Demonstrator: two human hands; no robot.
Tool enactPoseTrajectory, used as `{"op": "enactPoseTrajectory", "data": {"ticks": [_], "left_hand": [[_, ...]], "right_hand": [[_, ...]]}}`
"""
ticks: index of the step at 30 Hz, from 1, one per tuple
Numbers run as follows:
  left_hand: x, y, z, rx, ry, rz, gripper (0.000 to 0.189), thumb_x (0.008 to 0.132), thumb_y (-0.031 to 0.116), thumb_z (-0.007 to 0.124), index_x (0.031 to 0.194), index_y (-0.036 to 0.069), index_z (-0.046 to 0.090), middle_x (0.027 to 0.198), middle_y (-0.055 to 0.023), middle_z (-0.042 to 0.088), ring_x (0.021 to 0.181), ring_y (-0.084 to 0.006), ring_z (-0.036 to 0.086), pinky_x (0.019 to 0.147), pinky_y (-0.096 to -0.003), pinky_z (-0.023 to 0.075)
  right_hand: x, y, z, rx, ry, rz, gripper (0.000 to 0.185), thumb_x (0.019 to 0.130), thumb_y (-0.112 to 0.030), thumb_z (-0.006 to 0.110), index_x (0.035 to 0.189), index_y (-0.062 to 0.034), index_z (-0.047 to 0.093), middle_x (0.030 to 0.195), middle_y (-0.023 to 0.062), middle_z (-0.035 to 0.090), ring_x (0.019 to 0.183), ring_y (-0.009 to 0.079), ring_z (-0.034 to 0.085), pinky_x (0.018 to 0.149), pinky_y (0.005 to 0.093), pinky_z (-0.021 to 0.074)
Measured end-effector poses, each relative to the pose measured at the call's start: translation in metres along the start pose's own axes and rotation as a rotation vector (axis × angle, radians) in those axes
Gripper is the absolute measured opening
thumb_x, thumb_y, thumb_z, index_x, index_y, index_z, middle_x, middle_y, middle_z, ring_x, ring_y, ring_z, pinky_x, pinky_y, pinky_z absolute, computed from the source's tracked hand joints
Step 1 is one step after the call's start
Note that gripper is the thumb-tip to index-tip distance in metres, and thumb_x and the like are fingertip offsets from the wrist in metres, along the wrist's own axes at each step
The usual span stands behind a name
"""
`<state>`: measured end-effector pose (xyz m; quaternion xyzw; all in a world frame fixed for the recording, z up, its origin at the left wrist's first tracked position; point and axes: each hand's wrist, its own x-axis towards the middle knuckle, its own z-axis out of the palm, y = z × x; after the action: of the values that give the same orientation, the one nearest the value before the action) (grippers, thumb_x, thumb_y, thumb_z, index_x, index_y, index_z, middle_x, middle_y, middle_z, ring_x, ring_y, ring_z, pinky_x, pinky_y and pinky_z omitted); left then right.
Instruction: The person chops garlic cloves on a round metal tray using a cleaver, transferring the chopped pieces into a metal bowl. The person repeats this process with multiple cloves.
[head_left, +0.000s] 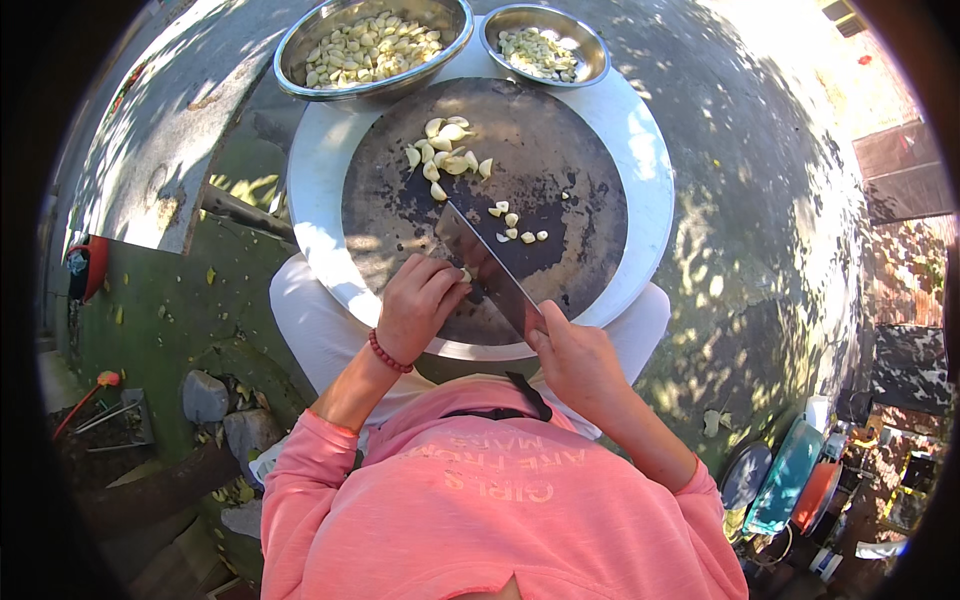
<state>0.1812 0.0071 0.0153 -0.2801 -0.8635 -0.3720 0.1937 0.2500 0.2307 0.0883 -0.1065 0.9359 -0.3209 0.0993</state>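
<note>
My right hand (574, 352) grips a cleaver (487, 270) by its handle, the broad blade slanting up and left over a round, dark-stained cutting board (585, 157). Between the fingertips of my left hand (424, 296) is a garlic clove (466, 275), close beside the blade. Beyond the blade's tip lies a loose pile of peeled garlic cloves (450, 150) on the board. Several small cut garlic pieces (511, 220) are scattered right of the blade. Whether the blade touches the held clove cannot be told.
The board rests on a round white table (652, 187). At its far edge stand a large metal bowl (281, 75) full of garlic cloves and a smaller metal bowl (598, 64) holding garlic pieces. Stones (205, 396) lie on the ground at left; basins (784, 476) stand at lower right.
</note>
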Motion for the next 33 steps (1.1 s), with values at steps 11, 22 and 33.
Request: {"op": "enactPoseTrajectory", "data": {"ticks": [11, 22, 33], "left_hand": [[0.0, 0.003, -0.006, -0.082, 0.078, -0.169, 0.017, 0.08, 0.008, 0.079, 0.091, 0.003, 0.067, 0.089, -0.01, 0.067, 0.078, -0.0287, 0.063, 0.066, -0.0368, 0.0525], [0.044, -0.001, -0.012, -1.671, -0.272, -0.799, 0.039, 0.091, 0.001, 0.055, 0.13, -0.003, 0.06, 0.117, -0.0118, 0.069, 0.105, -0.0207, 0.069, 0.089, -0.0325, 0.0581], [-0.029, -0.06, -0.163, 1.071, 0.236, -0.434, 0.039, 0.072, -0.012, 0.061, 0.099, 0.011, 0.076, 0.136, -0.0128, 0.058, 0.119, -0.0325, 0.06, 0.091, -0.0399, 0.0524]], "right_hand": [[0.027, 0.002, -0.019, 0.038, 0.138, -0.073, 0.017, 0.096, -0.011, 0.059, 0.105, -0.0027, 0.047, 0.076, 0.0194, 0.068, 0.067, 0.0428, 0.064, 0.059, 0.0489, 0.0507], [0.013, -0.001, -0.054, 0.897, -0.074, 0.317, 0.041, 0.1, -0.009, 0.06, 0.139, -0.0034, 0.051, 0.071, -0.0033, 0.051, 0.054, 0.0043, 0.045, 0.05, 0.0221, 0.0378], [0.006, 0.021, -0.038, 0.414, 0.072, 0.075, 0.038, 0.099, -0.011, 0.062, 0.133, 0.0016, 0.051, 0.074, 0.0039, 0.064, 0.053, 0.0118, 0.055, 0.049, 0.0279, 0.0417]]}}
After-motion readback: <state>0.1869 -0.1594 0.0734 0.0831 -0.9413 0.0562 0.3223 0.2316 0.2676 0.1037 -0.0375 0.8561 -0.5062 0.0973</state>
